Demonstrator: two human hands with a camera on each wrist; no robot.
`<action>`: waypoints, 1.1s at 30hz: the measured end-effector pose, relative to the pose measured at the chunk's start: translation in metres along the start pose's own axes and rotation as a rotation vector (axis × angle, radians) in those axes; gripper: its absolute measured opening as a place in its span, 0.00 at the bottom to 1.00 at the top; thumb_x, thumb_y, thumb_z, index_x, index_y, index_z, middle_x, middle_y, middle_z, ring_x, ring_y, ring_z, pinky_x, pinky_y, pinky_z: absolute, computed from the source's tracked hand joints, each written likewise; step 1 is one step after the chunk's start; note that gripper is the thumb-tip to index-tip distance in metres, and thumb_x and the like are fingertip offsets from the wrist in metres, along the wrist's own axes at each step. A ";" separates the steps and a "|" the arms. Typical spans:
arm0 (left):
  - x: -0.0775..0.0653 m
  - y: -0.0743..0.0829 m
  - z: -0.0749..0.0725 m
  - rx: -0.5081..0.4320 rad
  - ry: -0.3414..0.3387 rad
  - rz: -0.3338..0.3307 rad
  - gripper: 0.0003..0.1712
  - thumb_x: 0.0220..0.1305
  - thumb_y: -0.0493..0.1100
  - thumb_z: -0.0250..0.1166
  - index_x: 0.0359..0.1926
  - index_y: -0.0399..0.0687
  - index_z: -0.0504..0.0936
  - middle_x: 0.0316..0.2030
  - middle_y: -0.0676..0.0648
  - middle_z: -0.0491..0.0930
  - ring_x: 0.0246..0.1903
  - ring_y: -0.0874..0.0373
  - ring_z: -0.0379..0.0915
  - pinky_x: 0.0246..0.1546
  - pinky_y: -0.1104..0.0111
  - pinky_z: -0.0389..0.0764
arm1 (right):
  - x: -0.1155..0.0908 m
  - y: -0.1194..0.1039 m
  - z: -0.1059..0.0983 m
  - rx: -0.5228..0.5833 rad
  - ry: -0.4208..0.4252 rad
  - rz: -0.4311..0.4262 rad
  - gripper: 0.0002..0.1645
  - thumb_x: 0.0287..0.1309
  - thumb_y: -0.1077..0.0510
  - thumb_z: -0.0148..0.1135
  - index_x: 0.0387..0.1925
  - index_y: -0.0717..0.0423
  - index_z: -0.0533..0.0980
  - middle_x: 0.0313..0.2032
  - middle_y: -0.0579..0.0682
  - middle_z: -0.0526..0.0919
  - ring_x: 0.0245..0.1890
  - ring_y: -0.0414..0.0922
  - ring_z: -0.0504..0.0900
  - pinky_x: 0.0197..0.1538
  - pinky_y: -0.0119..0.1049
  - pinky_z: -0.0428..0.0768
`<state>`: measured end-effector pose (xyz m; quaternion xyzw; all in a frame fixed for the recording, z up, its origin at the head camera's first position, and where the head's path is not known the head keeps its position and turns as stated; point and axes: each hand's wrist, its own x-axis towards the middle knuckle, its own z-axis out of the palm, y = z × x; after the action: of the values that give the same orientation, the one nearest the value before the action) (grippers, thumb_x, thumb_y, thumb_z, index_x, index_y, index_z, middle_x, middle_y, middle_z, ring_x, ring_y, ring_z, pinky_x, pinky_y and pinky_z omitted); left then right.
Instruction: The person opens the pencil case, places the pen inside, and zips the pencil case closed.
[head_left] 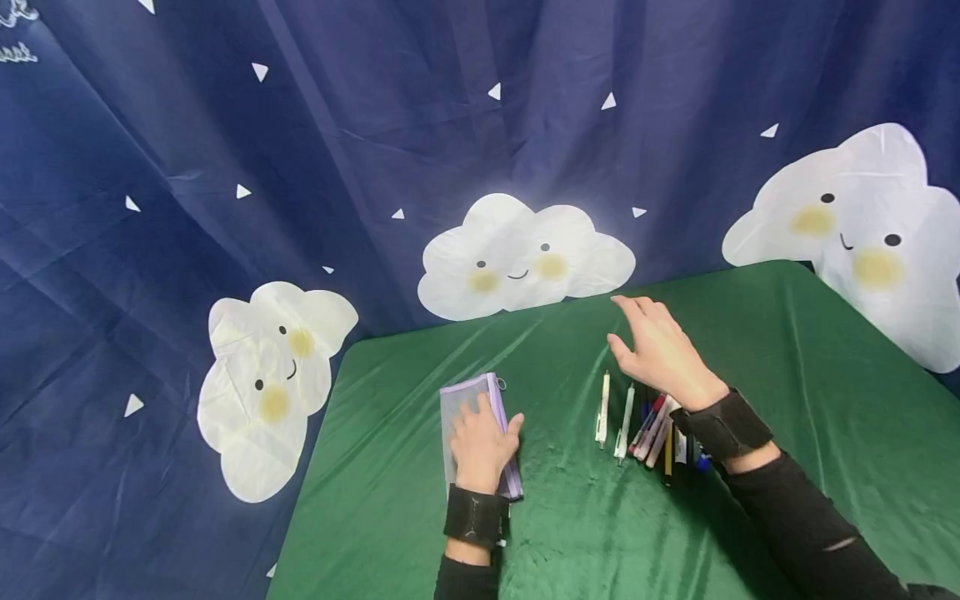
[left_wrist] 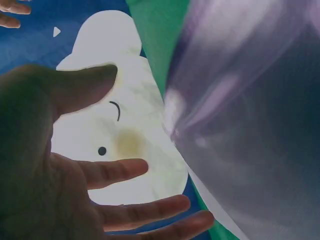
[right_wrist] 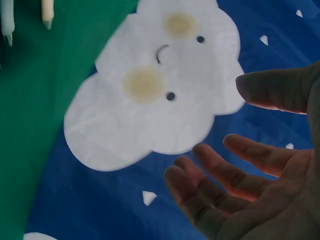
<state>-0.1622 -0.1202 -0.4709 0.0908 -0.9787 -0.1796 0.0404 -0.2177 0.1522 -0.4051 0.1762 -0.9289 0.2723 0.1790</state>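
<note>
My left hand [head_left: 477,442] is over a translucent pouch [head_left: 454,402] with a lilac zipper edge and a ring at its top corner. Its fingers are spread and nearly straight. Close up in the left wrist view, the pouch [left_wrist: 260,135] fills the right side, beside the fingers. My right hand [head_left: 663,350] is held above the table with thumb and fingers apart and nothing between them. Below it lie a white pen [head_left: 603,412], a pale mint pen [head_left: 625,427] and a bunch of several pens [head_left: 651,433], partly hidden by the hand and wrist.
Green cloth [head_left: 562,517] covers the table. A dark blue curtain [head_left: 360,125] with smiling white clouds hangs behind and to the left. A yellow-and-black pen [head_left: 668,457] and a blue-ended item [head_left: 702,462] lie by the right wrist strap [head_left: 726,427].
</note>
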 end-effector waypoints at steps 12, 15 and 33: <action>0.015 -0.011 0.001 0.027 -0.082 -0.133 0.48 0.53 0.63 0.73 0.68 0.43 0.68 0.58 0.22 0.71 0.57 0.23 0.71 0.46 0.37 0.81 | 0.021 0.011 0.029 0.034 -0.230 0.123 0.37 0.67 0.58 0.59 0.71 0.72 0.61 0.59 0.76 0.75 0.58 0.71 0.75 0.60 0.67 0.74; 0.016 -0.013 0.002 0.024 -0.080 -0.147 0.49 0.52 0.64 0.74 0.67 0.42 0.69 0.57 0.21 0.72 0.54 0.23 0.71 0.43 0.37 0.82 | 0.022 0.015 0.036 0.034 -0.294 0.165 0.38 0.67 0.58 0.59 0.71 0.73 0.60 0.59 0.77 0.74 0.59 0.72 0.74 0.61 0.68 0.73; 0.025 -0.025 0.006 0.085 -0.108 -0.180 0.49 0.46 0.61 0.68 0.68 0.43 0.69 0.56 0.19 0.74 0.51 0.25 0.74 0.45 0.41 0.81 | 0.022 0.016 0.066 0.030 -0.556 0.312 0.25 0.61 0.56 0.69 0.49 0.72 0.73 0.32 0.62 0.80 0.28 0.54 0.83 0.31 0.42 0.82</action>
<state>-0.1838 -0.1456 -0.4843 0.1700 -0.9741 -0.1454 -0.0326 -0.2587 0.1222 -0.4543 0.1020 -0.9539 0.2513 -0.1283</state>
